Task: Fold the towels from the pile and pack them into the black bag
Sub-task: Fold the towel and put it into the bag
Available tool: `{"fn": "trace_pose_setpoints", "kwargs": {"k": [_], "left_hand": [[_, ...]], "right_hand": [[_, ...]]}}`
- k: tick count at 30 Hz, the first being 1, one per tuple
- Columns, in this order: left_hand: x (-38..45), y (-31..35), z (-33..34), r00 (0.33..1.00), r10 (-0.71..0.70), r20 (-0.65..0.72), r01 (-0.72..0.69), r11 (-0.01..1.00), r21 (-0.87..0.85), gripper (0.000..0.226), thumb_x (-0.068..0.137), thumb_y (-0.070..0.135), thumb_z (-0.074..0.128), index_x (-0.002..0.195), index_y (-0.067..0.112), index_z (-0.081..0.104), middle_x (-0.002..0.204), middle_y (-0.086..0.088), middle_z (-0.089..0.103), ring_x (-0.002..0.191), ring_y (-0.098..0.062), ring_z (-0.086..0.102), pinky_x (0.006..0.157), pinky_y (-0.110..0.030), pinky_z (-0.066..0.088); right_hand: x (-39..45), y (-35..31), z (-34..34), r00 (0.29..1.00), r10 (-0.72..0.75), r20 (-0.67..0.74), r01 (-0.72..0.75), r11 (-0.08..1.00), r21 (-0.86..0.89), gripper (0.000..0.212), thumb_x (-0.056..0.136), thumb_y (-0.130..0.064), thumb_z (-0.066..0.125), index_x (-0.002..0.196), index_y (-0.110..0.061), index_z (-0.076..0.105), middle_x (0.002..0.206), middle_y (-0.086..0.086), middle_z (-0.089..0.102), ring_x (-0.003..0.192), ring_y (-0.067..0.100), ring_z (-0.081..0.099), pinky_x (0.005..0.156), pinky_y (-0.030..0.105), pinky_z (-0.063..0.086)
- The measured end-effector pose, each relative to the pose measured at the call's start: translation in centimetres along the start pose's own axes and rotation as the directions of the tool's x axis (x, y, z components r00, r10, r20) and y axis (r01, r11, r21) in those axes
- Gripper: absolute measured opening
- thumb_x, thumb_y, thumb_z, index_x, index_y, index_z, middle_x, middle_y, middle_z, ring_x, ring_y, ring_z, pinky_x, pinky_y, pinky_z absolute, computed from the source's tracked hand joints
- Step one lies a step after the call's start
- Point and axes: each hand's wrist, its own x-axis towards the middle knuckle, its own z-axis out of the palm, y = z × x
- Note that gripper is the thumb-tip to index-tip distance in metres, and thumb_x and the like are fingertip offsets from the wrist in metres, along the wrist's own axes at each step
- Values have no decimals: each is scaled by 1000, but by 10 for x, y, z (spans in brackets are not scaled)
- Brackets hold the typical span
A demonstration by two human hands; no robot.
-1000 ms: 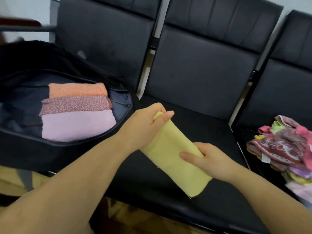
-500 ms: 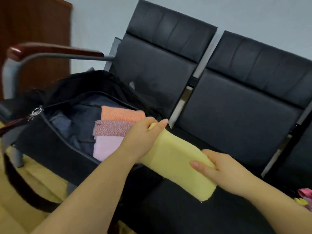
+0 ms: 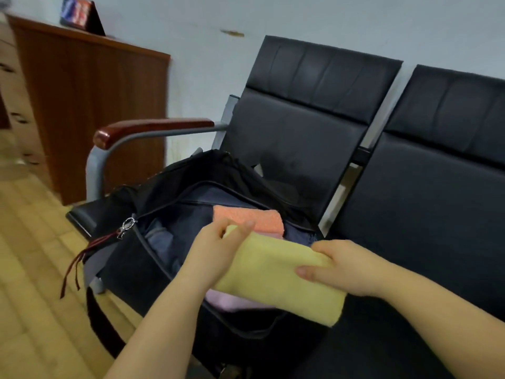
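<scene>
A folded yellow towel hangs over the open black bag, held at both ends. My left hand grips its far-left end and my right hand grips its right part. Inside the bag lie a folded orange towel at the back and a pale pink towel at the front, mostly hidden under the yellow one. The bag sits on the leftmost black seat. The pile of unfolded towels is out of view.
A row of black padded chairs runs to the right. A metal armrest with a dark red wooden top stands behind the bag. A brown wooden cabinet is at the back left. Tan floor lies to the left.
Both hands have carried the yellow towel leftward from the middle seat to above the open bag. My view has swung left, so the pile has left the frame.
</scene>
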Motion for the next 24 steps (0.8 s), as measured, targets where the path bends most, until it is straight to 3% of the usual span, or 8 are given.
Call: {"fn": "trace_pose_setpoints", "kwargs": {"k": [4,7,10,13,19,22,24], "left_hand": [[7,5,1,998,47,38,-50,994,93,40,85,49,60,65,15,53,53,10,47,58,-9,43,56,-25,33],[14,10,5,985,106,134,-127,979,159,30,83,51,61,67,26,59,62,13,58,67,-5,53,61,-22,39],[20,20,5,947,205,248,-260,942,213,26,81,51,62,71,27,60,63,16,56,65,1,50,59,-14,37],[28,28,6,918,255,303,-336,907,253,27,83,50,62,74,24,60,63,4,54,61,-2,47,57,-16,35],[57,21,-4,968,136,212,-195,937,291,36,85,49,63,67,18,57,51,11,45,57,-7,43,58,-25,36],[66,10,-13,953,113,281,-194,941,279,40,83,51,63,62,19,53,47,16,48,49,0,42,57,-26,35],[68,7,-20,931,68,359,-153,965,214,52,70,68,66,68,17,56,49,16,51,47,3,44,55,-23,36]], "right_hand": [[17,-2,15,989,16,149,-22,999,38,36,77,-65,63,79,-31,50,81,-12,54,72,4,51,59,20,38],[26,1,23,981,37,193,-50,997,65,45,71,-69,66,87,-28,52,86,-12,56,77,5,53,61,21,39],[34,-2,21,984,20,178,-55,980,192,58,64,-69,71,103,-30,53,95,-18,56,88,3,56,72,20,44],[41,-11,19,981,-24,191,-44,938,344,73,60,-63,78,120,-31,52,111,-17,61,100,4,59,90,29,50],[46,-4,25,957,2,290,-93,949,302,47,69,-46,81,108,-27,63,105,-7,69,94,11,66,85,30,55],[49,7,21,936,11,351,-134,935,329,29,72,-41,80,93,-29,64,93,-11,70,83,8,67,72,21,54],[54,13,15,925,6,380,-156,917,366,23,76,-34,78,93,-30,63,93,-11,69,84,7,66,70,17,51]]}}
